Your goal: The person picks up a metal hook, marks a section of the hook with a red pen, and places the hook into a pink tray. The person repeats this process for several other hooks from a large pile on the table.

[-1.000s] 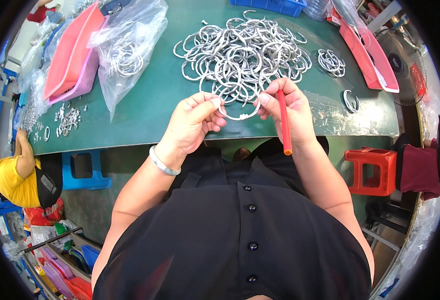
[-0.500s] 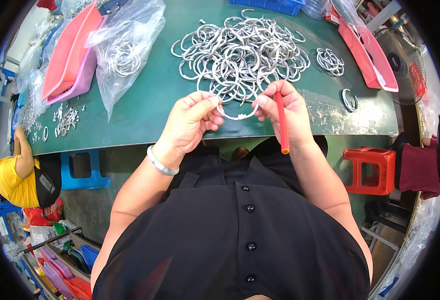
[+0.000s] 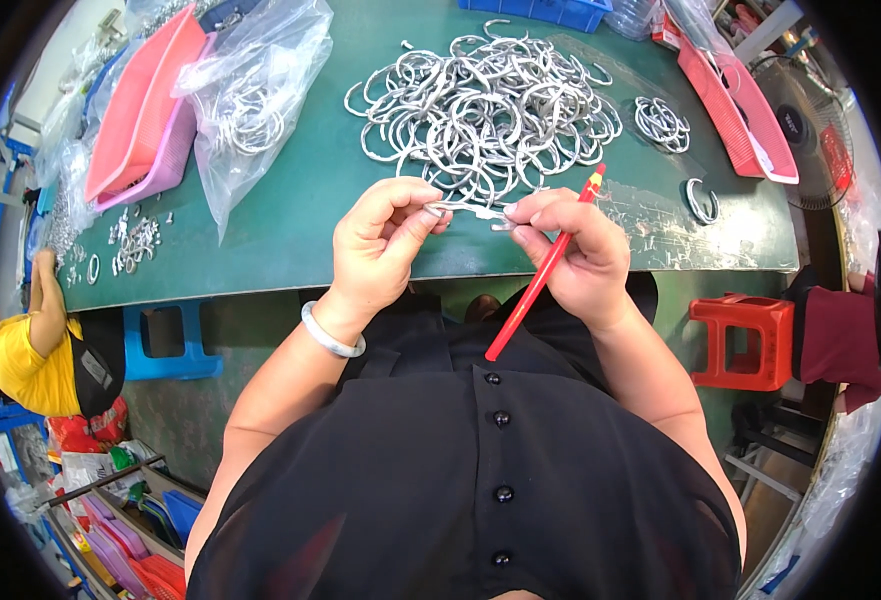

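Note:
A silver open bangle [image 3: 482,211] is stretched between my two hands, seen nearly edge-on just above the table's near edge. My left hand [image 3: 384,240] pinches one end between thumb and fingers. With thumb and forefinger, my right hand [image 3: 578,250] grips the other end. A red pencil [image 3: 532,292] also rests in that hand, its sharpened tip pointing up and away and its blunt end down toward my shirt. Just beyond my fingers lies a large heap of silver open bangles [image 3: 490,105].
On the green table [image 3: 290,245] stand a pink basket [image 3: 145,105] and a plastic bag [image 3: 250,110] at left. Small bangle piles [image 3: 661,125] and another pink basket [image 3: 730,125] are at right. A person in yellow [image 3: 30,350] sits at far left; a red stool [image 3: 742,340] stands right.
The bangle has turned from facing me to nearly edge-on. My right hand has rolled, and the red pencil has swung from near upright to a slant with its blunt end toward my shirt.

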Tool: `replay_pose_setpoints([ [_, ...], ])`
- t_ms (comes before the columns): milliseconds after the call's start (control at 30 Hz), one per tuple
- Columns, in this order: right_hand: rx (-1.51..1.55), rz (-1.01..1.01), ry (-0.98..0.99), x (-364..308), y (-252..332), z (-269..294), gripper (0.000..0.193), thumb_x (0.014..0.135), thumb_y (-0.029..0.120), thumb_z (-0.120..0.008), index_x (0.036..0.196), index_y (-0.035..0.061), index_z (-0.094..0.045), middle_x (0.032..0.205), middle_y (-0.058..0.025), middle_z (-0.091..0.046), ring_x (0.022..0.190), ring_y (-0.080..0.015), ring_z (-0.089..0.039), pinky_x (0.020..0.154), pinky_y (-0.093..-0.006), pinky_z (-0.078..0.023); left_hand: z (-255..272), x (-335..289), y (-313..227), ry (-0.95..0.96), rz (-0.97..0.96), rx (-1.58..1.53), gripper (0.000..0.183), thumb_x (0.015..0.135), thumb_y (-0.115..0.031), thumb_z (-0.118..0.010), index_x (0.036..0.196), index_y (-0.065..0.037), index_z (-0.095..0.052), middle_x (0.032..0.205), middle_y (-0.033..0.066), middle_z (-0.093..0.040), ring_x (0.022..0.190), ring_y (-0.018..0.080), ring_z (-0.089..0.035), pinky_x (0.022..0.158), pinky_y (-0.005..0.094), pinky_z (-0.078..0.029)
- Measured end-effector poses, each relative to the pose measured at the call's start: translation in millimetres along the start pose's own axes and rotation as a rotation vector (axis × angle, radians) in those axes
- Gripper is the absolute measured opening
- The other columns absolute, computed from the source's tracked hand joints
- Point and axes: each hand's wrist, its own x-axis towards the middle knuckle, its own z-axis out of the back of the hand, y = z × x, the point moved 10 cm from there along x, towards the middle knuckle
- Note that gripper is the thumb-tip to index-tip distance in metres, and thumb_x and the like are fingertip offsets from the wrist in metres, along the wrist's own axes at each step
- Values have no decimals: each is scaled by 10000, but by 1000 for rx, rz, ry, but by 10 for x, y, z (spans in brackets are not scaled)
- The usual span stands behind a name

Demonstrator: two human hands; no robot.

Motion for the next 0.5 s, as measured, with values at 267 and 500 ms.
replay_pose_setpoints([
  [267,-190,237,56,8,290,-44,233,614,-92,-663,764,29,-532,783,-104,-612,673,-233,-597,578,-284,-479,-33,1,-115,22,-125,1,159,798,98,-518,943,36,-540,924,96,-531,809,152,-585,726,249,-493],
  [500,-247,166,90,45,222,-13,248,608,-84,-660,798,23,-542,829,-120,-614,739,-274,-591,687,-341,-474,77,41,-157,32,-136,297,150,798,94,-516,924,20,-549,881,81,-547,745,126,-561,675,227,-469],
])
